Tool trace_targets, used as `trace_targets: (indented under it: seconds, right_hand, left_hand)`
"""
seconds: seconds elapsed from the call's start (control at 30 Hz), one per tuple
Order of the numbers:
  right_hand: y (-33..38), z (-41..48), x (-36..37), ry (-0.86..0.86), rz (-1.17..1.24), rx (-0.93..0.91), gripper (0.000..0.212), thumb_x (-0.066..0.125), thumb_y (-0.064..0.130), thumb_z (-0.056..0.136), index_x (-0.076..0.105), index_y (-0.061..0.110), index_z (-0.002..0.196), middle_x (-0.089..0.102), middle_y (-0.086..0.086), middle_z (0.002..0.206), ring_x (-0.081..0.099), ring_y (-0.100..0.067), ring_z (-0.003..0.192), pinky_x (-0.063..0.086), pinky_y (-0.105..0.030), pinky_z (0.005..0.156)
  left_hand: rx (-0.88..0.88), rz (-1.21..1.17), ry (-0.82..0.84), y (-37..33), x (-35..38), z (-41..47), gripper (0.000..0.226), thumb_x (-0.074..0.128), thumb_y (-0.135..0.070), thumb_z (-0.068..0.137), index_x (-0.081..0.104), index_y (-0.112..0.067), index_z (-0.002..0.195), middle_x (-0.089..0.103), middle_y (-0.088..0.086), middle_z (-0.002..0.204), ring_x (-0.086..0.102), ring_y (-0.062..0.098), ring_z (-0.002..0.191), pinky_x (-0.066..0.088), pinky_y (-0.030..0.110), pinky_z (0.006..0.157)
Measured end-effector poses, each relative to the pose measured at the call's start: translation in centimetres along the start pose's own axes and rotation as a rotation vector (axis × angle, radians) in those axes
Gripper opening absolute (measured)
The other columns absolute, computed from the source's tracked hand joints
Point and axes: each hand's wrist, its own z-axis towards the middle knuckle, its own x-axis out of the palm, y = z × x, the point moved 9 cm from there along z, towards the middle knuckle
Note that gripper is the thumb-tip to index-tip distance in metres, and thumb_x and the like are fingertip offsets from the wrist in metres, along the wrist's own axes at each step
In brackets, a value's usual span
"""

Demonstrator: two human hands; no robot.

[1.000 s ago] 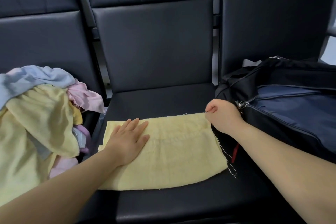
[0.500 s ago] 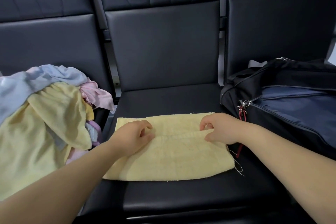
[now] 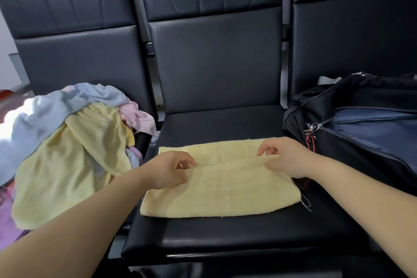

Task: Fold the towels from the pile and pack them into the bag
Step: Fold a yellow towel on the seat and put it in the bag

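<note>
Yellow towel (image 3: 222, 189), a nubby rectangle on the smooth seat (image 3: 225, 235); left hand (image 3: 168, 169) and right hand (image 3: 285, 157) pinch its middle ridge.

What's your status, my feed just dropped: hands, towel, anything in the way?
Left hand, right hand: each pinching the yellow towel. It lies on the seat. Bag to its right, nothing between.

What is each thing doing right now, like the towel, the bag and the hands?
towel: flat on the middle seat, folded over, upper layer pinched at both ends.
left hand: pinching the towel.
right hand: pinching the towel.
pile: unfolded, heaped on the left seat.
bag: on the right seat; open or zipped, cannot tell.
</note>
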Motion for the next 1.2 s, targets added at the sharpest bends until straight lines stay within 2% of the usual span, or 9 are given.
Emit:
trace_targets:
  seconds: [0.1,0.2,0.4,0.53,0.6,0.7,0.8,0.97,1.2]
  right_hand:
    - [0.2,-0.7,-0.8,-0.062,0.108,-0.005,0.029,0.080,0.011,0.079,0.072,0.035,0.091,0.061,0.003,0.088,0.057,-0.010,0.078,0.051,-0.029,0.073]
    - [0.1,-1.4,-1.5,-0.122,0.162,0.002,0.029,0.083,0.012,0.078,0.072,0.035,0.090,0.065,-0.001,0.096,0.062,-0.014,0.089,0.051,-0.026,0.078]
    - [-1.0,-2.5,-2.0,-0.142,0.185,0.045,0.029,0.085,0.011,0.078,0.072,0.032,0.091,0.065,0.000,0.097,0.062,-0.013,0.092,0.050,-0.026,0.079]
    - [-1.6,-2.9,-2.1,-0.144,0.242,0.090,0.020,0.083,0.012,0.080,0.073,0.027,0.089,0.071,0.005,0.082,0.062,-0.012,0.074,0.049,-0.028,0.068]
    - [-1.8,-3.0,-2.4,-0.175,0.295,0.098,0.017,0.084,0.013,0.079,0.074,0.025,0.086,0.074,0.007,0.079,0.065,-0.014,0.076,0.051,-0.030,0.072]
    - [-1.9,-3.0,-2.9,-0.227,0.363,0.116,0.016,0.082,0.015,0.080,0.074,0.025,0.090,0.076,0.006,0.088,0.070,-0.015,0.089,0.054,-0.033,0.083]
    - [-1.9,-2.6,-3.4,-0.275,0.447,0.137,0.018,0.076,0.011,0.085,0.073,0.025,0.096,0.074,0.003,0.101,0.068,-0.015,0.099,0.054,-0.032,0.087]
    - [-1.9,-1.0,-4.6,-0.400,0.546,0.163,0.021,0.071,0.008,0.088,0.072,0.026,0.099,0.071,0.001,0.104,0.067,-0.020,0.095,0.054,-0.035,0.082]
    - [-3.8,3.3,-4.8,-0.532,0.551,0.214,0.019,0.075,0.016,0.086,0.071,0.025,0.101,0.070,-0.001,0.102,0.067,-0.021,0.090,0.052,-0.030,0.066]
  left_hand:
    - [0.002,-0.021,0.012,-0.2,0.5,-0.3,0.040,0.062,-0.012,0.085,0.065,-0.044,0.108,0.067,-0.016,0.100,0.066,0.003,0.086,0.055,0.017,0.072]
    - [-0.004,-0.009,0.031,-0.2,0.3,-0.6,0.041,0.064,-0.011,0.083,0.064,-0.042,0.109,0.070,-0.012,0.094,0.067,0.006,0.082,0.056,0.022,0.071]
    - [-0.060,0.094,0.042,1.4,-1.2,-1.7,0.030,0.071,-0.023,0.085,0.066,-0.036,0.111,0.062,-0.017,0.086,0.061,0.002,0.078,0.046,0.014,0.069]
    - [-0.117,-0.244,-0.076,3.4,-3.9,-3.4,0.029,0.081,-0.034,0.072,0.072,-0.034,0.100,0.062,-0.007,0.078,0.059,0.008,0.072,0.050,0.027,0.076]
    - [-0.148,-0.524,-0.095,4.1,-4.4,-4.3,0.023,0.082,-0.022,0.079,0.074,-0.025,0.101,0.066,0.003,0.090,0.063,0.016,0.082,0.053,0.036,0.078]
    - [-0.182,-0.749,-0.179,4.7,-5.3,-5.2,0.013,0.072,-0.006,0.092,0.071,-0.014,0.103,0.067,0.010,0.093,0.062,0.023,0.080,0.055,0.035,0.070]
    - [-0.195,-0.771,-0.335,5.4,-6.5,-5.2,0.007,0.070,-0.013,0.095,0.074,-0.018,0.098,0.065,0.010,0.085,0.055,0.030,0.074,0.050,0.033,0.057]
    - [-0.231,-0.738,-0.502,5.7,-7.2,-3.7,0.008,0.068,-0.020,0.096,0.073,-0.023,0.090,0.055,-0.001,0.061,0.042,0.020,0.044,0.040,0.026,0.046]
    - [-0.272,-0.654,-0.733,6.0,-7.7,-0.1,0.010,0.066,-0.021,0.093,0.073,-0.028,0.096,0.070,0.001,0.083,0.057,0.018,0.065,0.048,0.030,0.060]
